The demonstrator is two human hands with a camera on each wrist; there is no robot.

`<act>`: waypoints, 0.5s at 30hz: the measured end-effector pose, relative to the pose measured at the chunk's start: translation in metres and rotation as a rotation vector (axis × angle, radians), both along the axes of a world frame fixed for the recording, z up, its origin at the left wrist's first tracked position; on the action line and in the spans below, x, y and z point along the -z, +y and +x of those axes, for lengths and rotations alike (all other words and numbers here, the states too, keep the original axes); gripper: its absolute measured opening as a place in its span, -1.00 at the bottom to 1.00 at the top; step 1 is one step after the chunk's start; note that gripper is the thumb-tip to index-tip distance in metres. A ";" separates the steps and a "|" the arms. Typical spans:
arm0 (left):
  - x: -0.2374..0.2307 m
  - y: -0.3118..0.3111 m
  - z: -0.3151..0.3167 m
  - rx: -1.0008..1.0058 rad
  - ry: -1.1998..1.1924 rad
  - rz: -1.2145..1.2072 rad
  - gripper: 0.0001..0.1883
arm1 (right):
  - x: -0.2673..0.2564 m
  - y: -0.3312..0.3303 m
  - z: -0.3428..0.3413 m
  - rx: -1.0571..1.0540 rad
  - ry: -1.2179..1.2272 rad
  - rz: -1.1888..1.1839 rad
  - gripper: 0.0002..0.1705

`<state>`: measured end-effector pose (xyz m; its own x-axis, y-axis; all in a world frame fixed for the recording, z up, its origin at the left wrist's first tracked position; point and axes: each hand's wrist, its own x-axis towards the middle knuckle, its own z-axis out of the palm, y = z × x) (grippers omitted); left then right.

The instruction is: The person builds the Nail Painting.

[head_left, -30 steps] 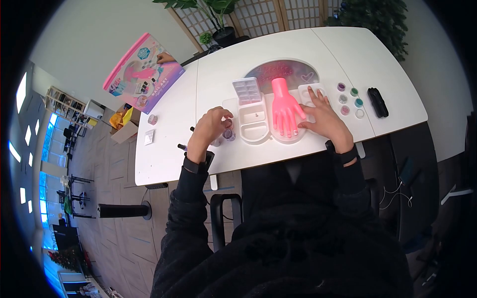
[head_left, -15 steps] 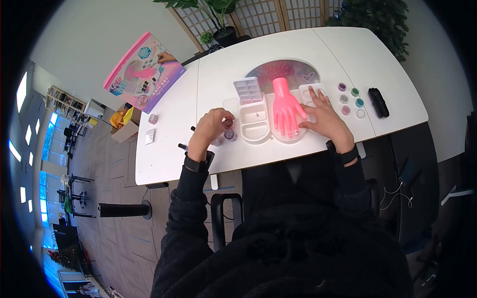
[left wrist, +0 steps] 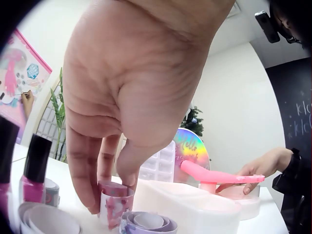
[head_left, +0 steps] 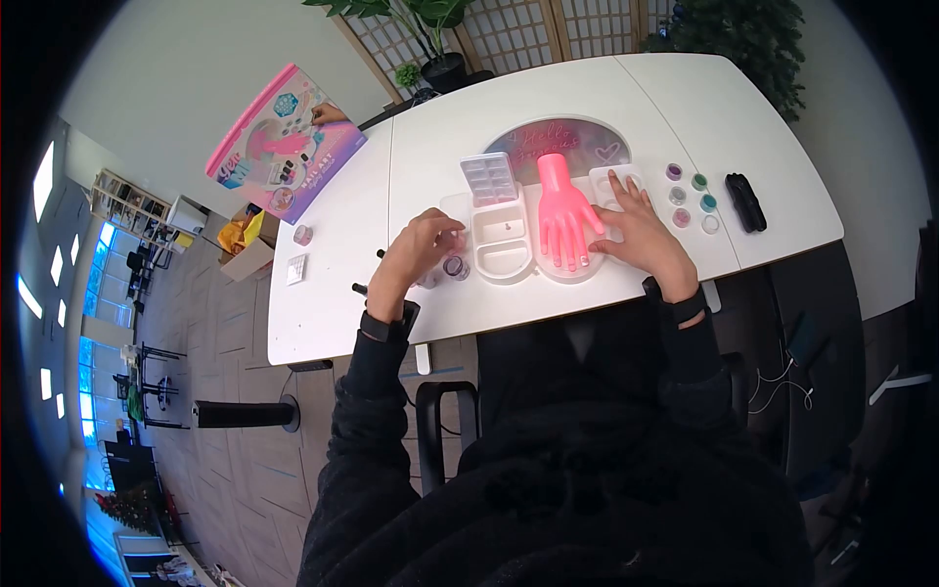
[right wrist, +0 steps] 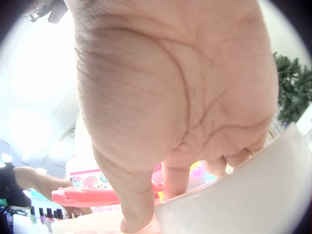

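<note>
My left hand (head_left: pixel 421 245) pinches a small pink patterned roll (left wrist: pixel 116 208) between thumb and fingers, low over the table at the left of the white tray (head_left: pixel 504 277). Beside that roll stand a purple roll (left wrist: pixel 151 223) and a pale roll (left wrist: pixel 46 219). In the head view, a pink model hand (head_left: pixel 562 210) lies palm down on the tray's round part, fingers toward me. My right hand (head_left: pixel 646 240) spreads its fingers over the tray's right side, thumb next to the model hand's fingertips and holding nothing.
Nail polish bottles (left wrist: pixel 36 168) stand near the left hand. A clear compartment box (head_left: pixel 489 178) leans at the tray's back, near an arched mirror (head_left: pixel 597 137). Several small pots (head_left: pixel 677 196) and a black case (head_left: pixel 745 203) lie right; a product box (head_left: pixel 284 147) stands back left.
The left fingers have shifted slightly right and now cover more of the pink roll, whose dark opening showed before. The right hand stays in place.
</note>
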<state>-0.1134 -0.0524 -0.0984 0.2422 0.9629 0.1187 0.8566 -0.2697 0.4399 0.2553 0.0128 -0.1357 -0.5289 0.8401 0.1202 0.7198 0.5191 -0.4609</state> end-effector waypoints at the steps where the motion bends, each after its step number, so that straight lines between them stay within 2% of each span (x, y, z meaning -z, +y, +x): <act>1: 0.001 0.000 0.001 0.000 0.000 0.000 -0.69 | 0.002 0.001 0.000 -0.007 0.005 0.019 -0.30; 6: 0.009 0.000 0.004 -0.067 -0.086 0.066 -0.70 | -0.008 -0.004 -0.002 0.002 -0.015 -0.008 -0.30; 9: 0.012 0.002 0.003 -0.083 -0.169 0.026 -0.73 | -0.011 -0.005 -0.002 0.008 -0.031 -0.034 -0.29; 15: 0.010 0.001 0.001 -0.092 -0.031 -0.010 -0.80 | -0.010 -0.005 -0.002 0.004 -0.034 -0.027 -0.30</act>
<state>-0.1125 -0.0511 -0.1086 0.1495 0.9820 0.1151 0.8632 -0.1864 0.4691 0.2536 0.0081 -0.1256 -0.5288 0.8450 0.0795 0.7372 0.5037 -0.4503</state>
